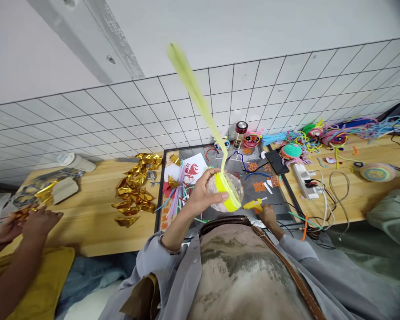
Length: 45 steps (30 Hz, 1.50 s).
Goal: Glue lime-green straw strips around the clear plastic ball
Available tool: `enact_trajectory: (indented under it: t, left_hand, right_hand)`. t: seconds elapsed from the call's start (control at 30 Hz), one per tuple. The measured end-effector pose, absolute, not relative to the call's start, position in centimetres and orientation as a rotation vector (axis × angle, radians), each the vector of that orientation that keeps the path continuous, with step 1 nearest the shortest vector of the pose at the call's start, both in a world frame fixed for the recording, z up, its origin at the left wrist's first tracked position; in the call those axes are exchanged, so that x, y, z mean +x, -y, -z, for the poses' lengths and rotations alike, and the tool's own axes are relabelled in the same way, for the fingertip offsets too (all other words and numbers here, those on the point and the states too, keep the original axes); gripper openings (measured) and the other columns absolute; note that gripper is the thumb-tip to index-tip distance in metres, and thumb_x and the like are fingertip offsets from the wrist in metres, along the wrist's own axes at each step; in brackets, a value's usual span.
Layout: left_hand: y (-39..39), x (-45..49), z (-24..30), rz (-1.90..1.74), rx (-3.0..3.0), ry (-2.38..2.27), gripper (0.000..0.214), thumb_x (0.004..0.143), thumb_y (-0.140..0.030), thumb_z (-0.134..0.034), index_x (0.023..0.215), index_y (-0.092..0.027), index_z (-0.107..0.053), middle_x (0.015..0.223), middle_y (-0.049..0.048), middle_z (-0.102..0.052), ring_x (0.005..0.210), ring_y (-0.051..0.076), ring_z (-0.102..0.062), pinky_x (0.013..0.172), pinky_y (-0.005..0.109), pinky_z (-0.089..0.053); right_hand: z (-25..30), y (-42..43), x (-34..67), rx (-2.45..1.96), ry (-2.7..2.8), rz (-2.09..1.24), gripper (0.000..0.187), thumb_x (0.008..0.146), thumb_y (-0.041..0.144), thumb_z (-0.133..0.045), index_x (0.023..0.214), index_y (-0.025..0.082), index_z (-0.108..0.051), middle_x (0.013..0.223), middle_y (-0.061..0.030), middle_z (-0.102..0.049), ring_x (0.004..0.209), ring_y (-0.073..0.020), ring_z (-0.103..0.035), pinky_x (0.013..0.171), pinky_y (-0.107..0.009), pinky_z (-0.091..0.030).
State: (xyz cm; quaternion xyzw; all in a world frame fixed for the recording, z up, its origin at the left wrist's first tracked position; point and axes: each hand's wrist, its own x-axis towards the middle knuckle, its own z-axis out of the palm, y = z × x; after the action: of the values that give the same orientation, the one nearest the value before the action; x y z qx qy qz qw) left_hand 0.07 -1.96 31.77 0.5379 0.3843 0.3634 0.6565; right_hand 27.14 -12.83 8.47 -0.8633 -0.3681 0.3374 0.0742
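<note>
My left hand [202, 192] is closed round a clear plastic ball [235, 188] held above the dark work mat [280, 189]. A yellow-green pipe cleaner [227, 195] wraps the ball as a band, and its free end [193, 86] stands up and away, blurred. My right hand [268, 215] is lower, near my body, closed on a yellow hot glue gun [252, 205] whose nozzle points left towards the ball.
The wooden table [96, 231] holds crumpled gold foil [135, 193], red paper cut-outs [192, 169], a jar [240, 134], a phone [277, 162], a power strip [305, 180] with cables, and heaps of coloured pipe cleaners [333, 135]. Another person's hands [23, 224] work gold foil at left; a sleeve [391, 213] is at right.
</note>
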Motion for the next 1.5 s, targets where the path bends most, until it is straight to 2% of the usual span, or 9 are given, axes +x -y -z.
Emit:
enact_trajectory:
  t: [0.2, 0.3, 0.37, 0.47, 0.57, 0.73, 1.03, 1.2, 1.5]
  left_hand:
    - [1.8, 0.2, -31.8, -0.817, 1.207, -0.829, 0.082, 0.050, -0.049, -0.094, 0.117, -0.018, -0.059, 0.121, 0.0099, -0.066, 0.109, 0.026, -0.062, 0.095, 0.035, -0.049]
    - [1.8, 0.3, -31.6, -0.827, 1.200, -0.802, 0.082, 0.049, -0.049, -0.095, 0.116, -0.018, -0.059, 0.114, 0.0084, -0.067, 0.106, 0.026, -0.063, 0.091, 0.034, -0.050]
    - [1.9, 0.3, -31.6, -0.821, 1.190, -0.784, 0.083, 0.048, -0.049, -0.096, 0.116, -0.018, -0.060, 0.114, 0.0084, -0.068, 0.105, 0.027, -0.064, 0.090, 0.034, -0.051]
    - [1.9, 0.4, -31.7, -0.817, 1.147, -0.755, 0.085, 0.047, -0.049, -0.097, 0.116, -0.019, -0.060, 0.124, 0.0105, -0.068, 0.110, 0.029, -0.065, 0.094, 0.036, -0.051]
    - [1.9, 0.3, -31.9, -0.814, 1.140, -0.721, 0.085, 0.046, -0.050, -0.097, 0.117, -0.019, -0.060, 0.133, 0.0124, -0.065, 0.119, 0.031, -0.062, 0.103, 0.039, -0.048]
    - [1.9, -0.1, -31.8, -0.814, 1.164, -0.662, 0.087, 0.048, -0.051, -0.096, 0.121, -0.018, -0.062, 0.134, 0.0124, -0.064, 0.121, 0.032, -0.060, 0.103, 0.038, -0.047]
    - [2.0, -0.8, -32.5, -0.770, 1.157, -0.577, 0.082, 0.050, -0.052, -0.095, 0.119, -0.017, -0.065, 0.112, 0.0092, -0.069, 0.104, 0.028, -0.065, 0.091, 0.036, -0.051]
    - [1.9, -0.9, -32.8, -0.756, 1.157, -0.561, 0.081, 0.050, -0.051, -0.094, 0.118, -0.017, -0.067, 0.115, 0.0100, -0.069, 0.104, 0.029, -0.065, 0.090, 0.036, -0.051]
    - [1.7, -0.9, -32.5, -0.762, 1.171, -0.523, 0.082, 0.050, -0.049, -0.093, 0.121, -0.018, -0.067, 0.119, 0.0111, -0.069, 0.104, 0.030, -0.065, 0.090, 0.037, -0.051]
  right_hand:
    - [-12.3, 10.4, 27.7, -2.346, 0.863, -1.086, 0.035, 0.099, 0.039, -0.064, 0.126, 0.017, -0.062, 0.121, -0.0078, -0.067, 0.099, -0.0193, -0.068, 0.084, -0.040, -0.061]
    - [-16.0, 9.4, 27.7, -2.146, 0.828, -1.046, 0.030, 0.097, 0.045, -0.063, 0.101, 0.015, -0.065, 0.085, 0.0000, -0.067, 0.069, -0.0123, -0.063, 0.065, -0.029, -0.056]
    - [-19.1, 9.0, 27.4, -1.993, 0.842, -0.989, 0.037, 0.090, 0.055, -0.064, 0.082, 0.019, -0.059, 0.065, 0.0036, -0.059, 0.058, -0.0132, -0.056, 0.058, -0.029, -0.051]
    - [-24.1, 8.8, 26.5, -1.793, 0.888, -0.929, 0.048, 0.076, 0.069, -0.067, 0.084, 0.023, -0.058, 0.067, 0.0024, -0.061, 0.060, -0.0161, -0.057, 0.058, -0.031, -0.050]
    - [-28.8, 8.9, 25.0, -1.765, 0.901, -0.677, 0.053, 0.060, 0.068, -0.078, 0.077, 0.022, -0.057, 0.060, 0.0028, -0.057, 0.051, -0.0138, -0.049, 0.048, -0.028, -0.041]
    - [-33.4, 8.8, 23.1, -1.816, 1.182, -0.278, 0.047, 0.063, 0.065, -0.075, 0.062, 0.025, -0.050, 0.048, 0.0054, -0.047, 0.044, -0.0111, -0.038, 0.044, -0.027, -0.035]
    - [-35.1, 8.3, 22.4, -1.806, 1.291, -0.169, 0.041, 0.072, 0.062, -0.066, 0.064, 0.026, -0.047, 0.051, 0.0016, -0.053, 0.045, -0.0149, -0.048, 0.045, -0.028, -0.037]
    - [-35.2, 8.4, 22.2, -1.818, 1.302, -0.146, 0.031, 0.072, 0.052, -0.064, 0.064, 0.026, -0.049, 0.051, 0.0023, -0.053, 0.043, -0.0131, -0.043, 0.046, -0.028, -0.037]
    - [-35.0, 8.3, 22.5, -1.854, 1.306, -0.157, 0.033, 0.068, 0.051, -0.063, 0.059, 0.027, -0.042, 0.048, 0.0025, -0.052, 0.042, -0.0138, -0.047, 0.043, -0.027, -0.032]
